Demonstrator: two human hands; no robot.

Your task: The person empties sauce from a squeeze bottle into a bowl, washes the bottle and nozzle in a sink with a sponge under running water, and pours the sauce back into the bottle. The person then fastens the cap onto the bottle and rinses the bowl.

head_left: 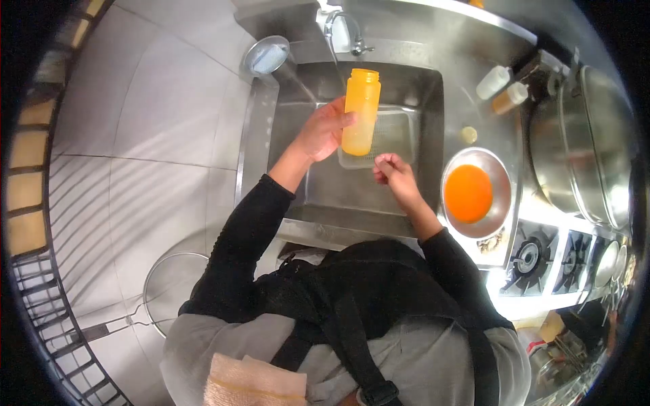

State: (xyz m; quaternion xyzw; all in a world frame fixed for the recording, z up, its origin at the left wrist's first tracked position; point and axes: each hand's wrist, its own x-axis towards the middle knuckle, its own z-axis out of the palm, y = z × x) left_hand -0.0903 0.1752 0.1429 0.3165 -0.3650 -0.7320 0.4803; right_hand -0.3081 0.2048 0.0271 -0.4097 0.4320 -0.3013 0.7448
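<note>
Above the sink (325, 193), just over the middle of the frame, we hold a bottle (362, 111) in our left hand (321, 132), fingers behind it and thumb across its near side. Our right hand (395, 177), just below and to the right of the base, is closed, fingers curled in, with nothing visible in it.

We judge the bottle to be light, thin-walled plastic that gives if squeezed and is unlikely to break. Wet or oily, it could slip, so we would wrap the fingers around its middle, using light pressure, and keep them off the mouth.

It looks tall and narrow, translucent yellow-orange, paler towards the rounded base, with a ridged neck pointing to the top of the frame and no cap on it. Whether anything remains inside, we cannot tell.
</note>
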